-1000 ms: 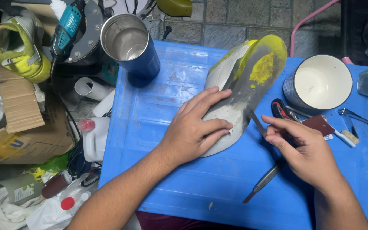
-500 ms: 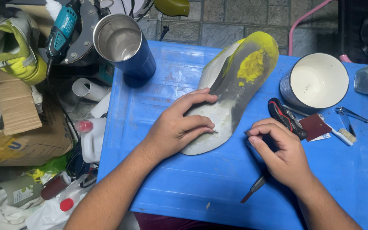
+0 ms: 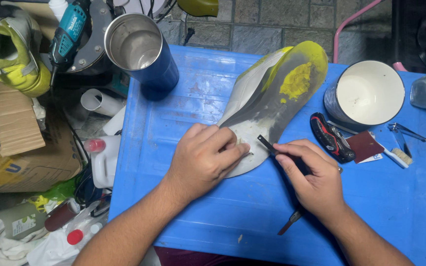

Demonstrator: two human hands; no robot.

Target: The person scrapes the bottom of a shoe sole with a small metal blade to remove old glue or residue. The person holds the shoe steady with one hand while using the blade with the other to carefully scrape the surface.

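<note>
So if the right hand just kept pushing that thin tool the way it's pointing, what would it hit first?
The right hand aims its thin tool up and left, tip already on the shoe sole. Going on, it would probably meet the left hand's fingertips pressing the sole, though depth is hard to judge.

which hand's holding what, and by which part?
Right hand grips a thin metal tool around its middle; both ends protrude. Left hand presses flat on the shoe sole's narrow end.

Left hand (image 3: 203, 160) slid down the shoe sole (image 3: 272, 98) toward its near end, fingers now pressing the pale heel part. Right hand (image 3: 311, 180) drew back and closed tighter around the thin blade tool (image 3: 267, 144), whose tip came onto the sole just beside the left fingertips (image 3: 240, 148).
</note>
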